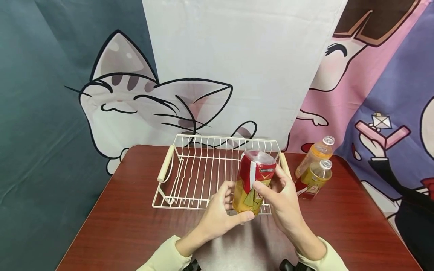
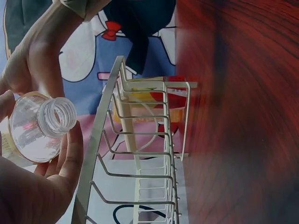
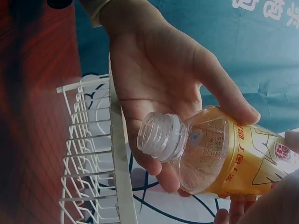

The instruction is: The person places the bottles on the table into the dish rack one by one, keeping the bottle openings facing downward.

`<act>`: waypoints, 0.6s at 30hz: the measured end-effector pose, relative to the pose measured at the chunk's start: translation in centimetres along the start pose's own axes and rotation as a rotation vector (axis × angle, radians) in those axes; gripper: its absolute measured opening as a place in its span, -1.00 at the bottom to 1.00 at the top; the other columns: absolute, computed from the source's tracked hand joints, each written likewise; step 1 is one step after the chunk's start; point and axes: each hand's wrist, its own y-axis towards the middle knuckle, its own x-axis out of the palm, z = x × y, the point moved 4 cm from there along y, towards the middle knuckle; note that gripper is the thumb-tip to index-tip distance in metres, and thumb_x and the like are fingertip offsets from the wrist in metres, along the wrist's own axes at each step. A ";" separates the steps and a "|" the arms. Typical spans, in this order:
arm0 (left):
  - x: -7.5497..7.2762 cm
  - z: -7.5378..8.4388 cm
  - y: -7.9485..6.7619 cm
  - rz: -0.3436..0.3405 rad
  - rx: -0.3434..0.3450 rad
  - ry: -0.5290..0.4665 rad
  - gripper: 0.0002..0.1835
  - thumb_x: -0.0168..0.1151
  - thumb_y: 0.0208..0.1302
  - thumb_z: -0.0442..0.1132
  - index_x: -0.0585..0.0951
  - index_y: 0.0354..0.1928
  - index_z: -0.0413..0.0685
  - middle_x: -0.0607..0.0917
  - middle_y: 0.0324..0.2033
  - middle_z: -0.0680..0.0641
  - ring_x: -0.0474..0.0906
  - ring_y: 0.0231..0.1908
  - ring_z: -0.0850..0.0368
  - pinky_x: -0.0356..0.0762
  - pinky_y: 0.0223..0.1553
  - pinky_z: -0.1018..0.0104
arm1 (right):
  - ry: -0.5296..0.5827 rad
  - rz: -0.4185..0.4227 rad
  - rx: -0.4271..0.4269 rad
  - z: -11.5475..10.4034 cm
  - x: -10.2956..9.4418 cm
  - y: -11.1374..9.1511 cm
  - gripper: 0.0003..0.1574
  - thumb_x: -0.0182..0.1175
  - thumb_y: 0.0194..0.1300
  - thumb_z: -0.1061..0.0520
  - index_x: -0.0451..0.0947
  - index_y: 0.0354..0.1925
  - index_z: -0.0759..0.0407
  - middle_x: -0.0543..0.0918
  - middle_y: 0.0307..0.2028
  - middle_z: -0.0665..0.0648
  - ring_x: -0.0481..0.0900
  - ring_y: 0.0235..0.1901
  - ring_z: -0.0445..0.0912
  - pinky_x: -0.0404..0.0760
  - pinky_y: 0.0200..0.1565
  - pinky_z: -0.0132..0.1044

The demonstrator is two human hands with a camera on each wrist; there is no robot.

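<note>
Both hands hold a clear plastic drink bottle (image 1: 255,177) with a red and yellow label, above the front right of a white wire rack (image 1: 194,205). It is tilted, base up and neck down. The uncapped, threaded mouth shows in the left wrist view, and the bottle (image 3: 205,149) looks drained in the right wrist view. My left hand (image 1: 217,216) holds it near the shoulder, thumb in front and fingers behind. The right hand (image 1: 286,201) grips higher up, its thumb on the label; its other fingers are partly hidden behind the bottle.
Two more bottles stand right of the rack: one orange-labelled (image 1: 320,150), one yellow-and-red-labelled (image 1: 312,178). The rack has pale side handles (image 1: 166,163). A reddish-brown table (image 1: 118,226) lies underneath, with a cartoon-printed cloth (image 1: 251,49) behind it.
</note>
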 end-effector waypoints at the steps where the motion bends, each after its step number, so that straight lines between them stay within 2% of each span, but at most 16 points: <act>1: 0.0 0.0 0.0 0.004 -0.003 0.008 -0.25 0.66 0.18 -0.16 0.49 0.36 -0.09 0.77 0.07 -0.07 0.76 -0.06 0.16 0.78 0.00 0.23 | -0.003 -0.005 0.000 0.0 0.1 0.0 -0.27 0.30 0.30 0.51 0.57 0.41 0.21 0.69 0.25 0.23 0.67 0.16 -0.05 0.72 0.17 -0.29; 3: -0.1 -0.1 0.0 0.009 -0.003 0.022 -0.25 0.66 0.18 -0.16 0.49 0.36 -0.09 0.76 0.08 -0.07 0.75 -0.03 0.15 0.76 0.03 0.23 | -0.001 -0.011 -0.002 0.0 0.2 0.1 -0.26 0.29 0.30 0.52 0.55 0.41 0.24 0.63 0.31 0.22 0.66 0.18 -0.05 0.71 0.18 -0.30; 5: -0.3 -0.1 -0.1 0.018 0.002 0.036 -0.25 0.66 0.19 -0.15 0.49 0.36 -0.09 0.76 0.09 -0.08 0.74 -0.01 0.13 0.75 0.08 0.22 | 0.000 -0.013 -0.004 0.0 0.4 0.1 -0.25 0.29 0.31 0.51 0.53 0.43 0.26 0.46 0.48 0.11 0.62 0.25 -0.06 0.68 0.24 -0.33; 8: -0.8 0.0 -0.2 0.035 0.014 0.064 -0.24 0.66 0.19 -0.13 0.49 0.37 -0.11 0.77 0.12 -0.11 0.74 0.06 0.10 0.72 0.16 0.21 | -0.007 -0.024 -0.002 0.1 0.7 0.4 -0.24 0.29 0.32 0.50 0.51 0.45 0.28 0.39 0.52 0.13 0.61 0.27 -0.04 0.66 0.26 -0.34; 10: -1.2 0.1 -0.5 0.040 0.020 0.070 -0.24 0.65 0.22 -0.11 0.49 0.39 -0.13 0.78 0.15 -0.14 0.76 0.08 0.05 0.73 0.17 0.20 | -0.021 -0.037 0.002 0.0 0.9 0.7 -0.25 0.28 0.33 0.49 0.51 0.46 0.28 0.47 0.47 0.14 0.62 0.26 -0.04 0.66 0.26 -0.32; 12: -1.6 0.2 -0.8 0.045 0.036 0.084 -0.26 0.59 0.32 -0.08 0.48 0.43 -0.16 0.77 0.17 -0.18 0.78 0.10 0.00 0.75 0.16 0.19 | -0.031 -0.046 0.005 0.0 1.1 1.0 -0.27 0.28 0.34 0.48 0.53 0.45 0.26 0.64 0.31 0.25 0.65 0.20 -0.03 0.68 0.23 -0.29; 15: -2.5 0.5 -1.4 0.066 0.104 0.116 -0.35 0.42 0.49 -0.06 0.49 0.46 -0.23 0.74 0.20 -0.24 0.78 0.09 -0.07 0.79 0.11 0.16 | -0.047 -0.047 0.006 -0.2 1.3 1.4 -0.32 0.28 0.36 0.47 0.55 0.41 0.22 0.70 0.22 0.21 0.65 0.16 -0.03 0.69 0.20 -0.27; 18: -4.0 1.1 -2.0 0.151 0.182 0.210 -0.50 0.26 0.60 -0.12 0.57 0.40 -0.28 0.75 0.19 -0.23 0.78 0.06 -0.06 0.79 0.10 0.17 | -0.056 -0.035 0.008 -0.4 1.4 1.7 -0.36 0.28 0.37 0.46 0.58 0.37 0.19 0.71 0.20 0.18 0.64 0.14 -0.03 0.68 0.18 -0.27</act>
